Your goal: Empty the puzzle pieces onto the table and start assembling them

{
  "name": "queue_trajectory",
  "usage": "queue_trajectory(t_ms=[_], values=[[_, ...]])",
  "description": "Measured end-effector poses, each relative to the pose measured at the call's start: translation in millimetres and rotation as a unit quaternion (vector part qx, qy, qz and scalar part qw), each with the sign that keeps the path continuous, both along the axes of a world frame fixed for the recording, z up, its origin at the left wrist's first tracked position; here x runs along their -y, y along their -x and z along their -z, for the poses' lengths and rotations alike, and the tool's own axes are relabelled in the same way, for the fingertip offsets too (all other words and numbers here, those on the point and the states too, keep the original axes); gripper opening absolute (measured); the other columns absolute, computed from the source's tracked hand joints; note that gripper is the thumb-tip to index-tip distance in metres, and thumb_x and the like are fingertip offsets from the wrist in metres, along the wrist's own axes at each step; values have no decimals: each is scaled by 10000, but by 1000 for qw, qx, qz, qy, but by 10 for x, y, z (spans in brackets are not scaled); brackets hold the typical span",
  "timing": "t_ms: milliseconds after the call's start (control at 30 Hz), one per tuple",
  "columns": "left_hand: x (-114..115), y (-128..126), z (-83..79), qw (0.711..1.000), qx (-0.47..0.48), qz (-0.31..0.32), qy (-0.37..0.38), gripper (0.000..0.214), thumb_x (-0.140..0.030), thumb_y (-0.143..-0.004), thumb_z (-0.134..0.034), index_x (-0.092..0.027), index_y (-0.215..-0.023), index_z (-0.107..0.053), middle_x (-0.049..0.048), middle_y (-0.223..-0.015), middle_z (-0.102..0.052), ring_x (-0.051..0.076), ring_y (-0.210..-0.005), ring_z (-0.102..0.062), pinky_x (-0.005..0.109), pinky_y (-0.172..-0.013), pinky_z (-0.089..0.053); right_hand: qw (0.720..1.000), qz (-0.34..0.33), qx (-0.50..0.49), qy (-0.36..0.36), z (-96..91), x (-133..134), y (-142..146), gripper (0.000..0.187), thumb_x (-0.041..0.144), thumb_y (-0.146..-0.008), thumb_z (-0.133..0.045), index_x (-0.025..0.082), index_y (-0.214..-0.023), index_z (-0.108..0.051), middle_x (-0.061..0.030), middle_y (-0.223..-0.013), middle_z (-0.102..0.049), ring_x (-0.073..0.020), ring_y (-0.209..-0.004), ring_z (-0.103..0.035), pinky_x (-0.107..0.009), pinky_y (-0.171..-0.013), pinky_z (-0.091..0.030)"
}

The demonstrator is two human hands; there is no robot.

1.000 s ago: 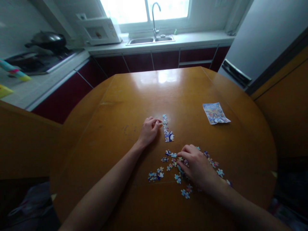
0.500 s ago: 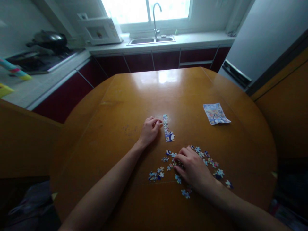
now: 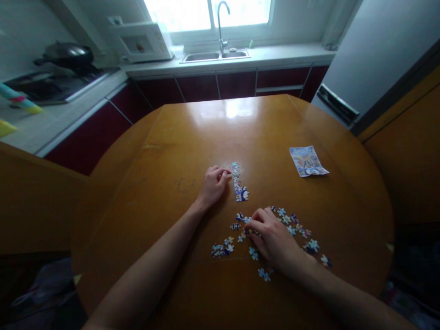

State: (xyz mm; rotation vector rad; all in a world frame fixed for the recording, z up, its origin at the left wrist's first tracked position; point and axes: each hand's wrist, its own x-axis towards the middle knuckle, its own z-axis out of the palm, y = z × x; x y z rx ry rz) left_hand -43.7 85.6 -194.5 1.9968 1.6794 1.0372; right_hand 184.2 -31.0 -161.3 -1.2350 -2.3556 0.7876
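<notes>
My left hand point(image 3: 213, 184) rests on the wooden table, fingers loosely bent and apart, with the tips beside the left edge of a joined strip of puzzle pieces point(image 3: 236, 178). This strip is narrow, with a wider blue and white part at its near end. Over the loose puzzle pieces point(image 3: 286, 219) is my right hand point(image 3: 271, 236), its fingers bent down and the thumb apart from the index finger. Some pieces show between thumb and fingers; no piece is visibly lifted. The hand covers part of the pile.
A creased picture sheet point(image 3: 308, 161) lies at the right of the table point(image 3: 192, 137). A small cluster of pieces point(image 3: 222, 249) sits nearer to me. Beyond the table are a counter with a sink point(image 3: 202, 57), a stove with a pot point(image 3: 68, 55) and a fridge point(image 3: 381, 59).
My right hand's fingertips have shifted slightly left over the loose pieces, and the thumb and index finger are a little closer together. My left hand and the joined strip stay put.
</notes>
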Motion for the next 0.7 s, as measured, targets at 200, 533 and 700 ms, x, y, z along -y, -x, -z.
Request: queue_trajectory(t_ms=[200, 533, 700], values=[[-5, 4, 14, 1000, -3, -1, 0, 266, -254, -964, -474, -195, -890, -723, 49, -880, -658, 208, -914, -588, 341, -849, -467, 1000, 12, -12, -6, -29, -23, -24, 283, 23, -901, -519, 207, -964, -725, -66, -935, -613, -204, -889, -519, -345, -801, -483], [4, -6, -21, 1000, 0, 1, -3, 261, -238, -952, -483, -188, -884, -729, 49, -854, -646, 208, -872, -579, 336, -806, -464, 993, 95, -63, -35, 23, -161, -161, 209, 95, -917, -519, 193, -967, -697, -80, -923, -638, -232, -908, -553, -379, -816, -479], [9, -8, -21, 1000, 3, 1, -2, 263, -239, -954, -484, -185, -878, -730, 52, -853, -648, 210, -873, -579, 344, -818, -463, 982, 144, -108, -53, -23, -243, -251, 239, 98, -910, -500, 178, -1053, -674, -90, -952, -651, -241, -932, -565, -390, -819, -475]])
